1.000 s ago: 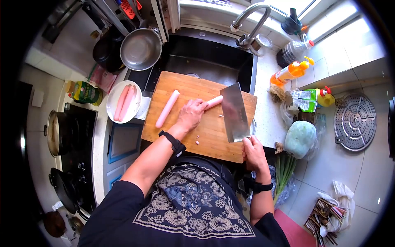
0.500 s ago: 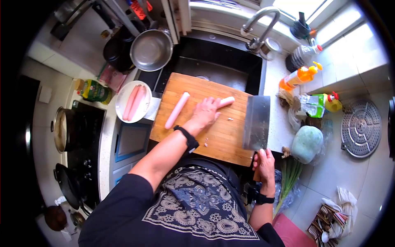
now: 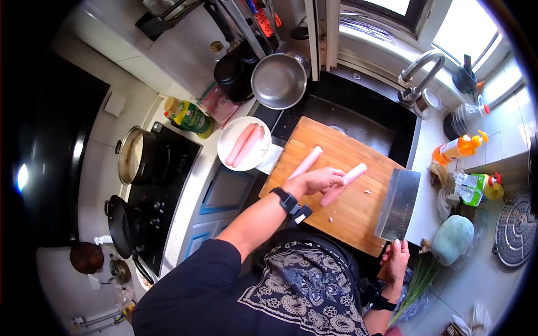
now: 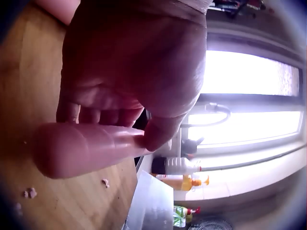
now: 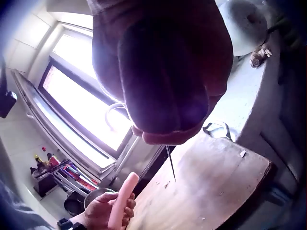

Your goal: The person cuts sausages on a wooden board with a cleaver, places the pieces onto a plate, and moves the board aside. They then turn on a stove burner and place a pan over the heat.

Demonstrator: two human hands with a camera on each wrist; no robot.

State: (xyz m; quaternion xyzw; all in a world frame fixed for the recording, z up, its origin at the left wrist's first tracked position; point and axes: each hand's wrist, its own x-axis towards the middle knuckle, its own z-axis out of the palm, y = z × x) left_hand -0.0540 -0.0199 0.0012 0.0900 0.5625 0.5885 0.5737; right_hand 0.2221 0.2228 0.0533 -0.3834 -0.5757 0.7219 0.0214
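My left hand grips a pink sausage just over the wooden cutting board, thumb on one side and fingers on the other. A second sausage lies on the board to the left, partly covered by that hand. By its handle, my right hand holds a cleaver, whose broad blade overlaps the board's right edge in the head view. Small pink crumbs dot the board. In the right wrist view the blade shows only as a thin edge below the knuckles.
Two more sausages lie on a white plate left of the board. Behind it is the black sink with a faucet. A stove with pots stands at left; bottles and a pale green melon at right.
My left hand has turned and picked up the sausage it was resting on, tilting it. The cleaver has moved from beside the sausage to the board's right edge. The head view has swung left.
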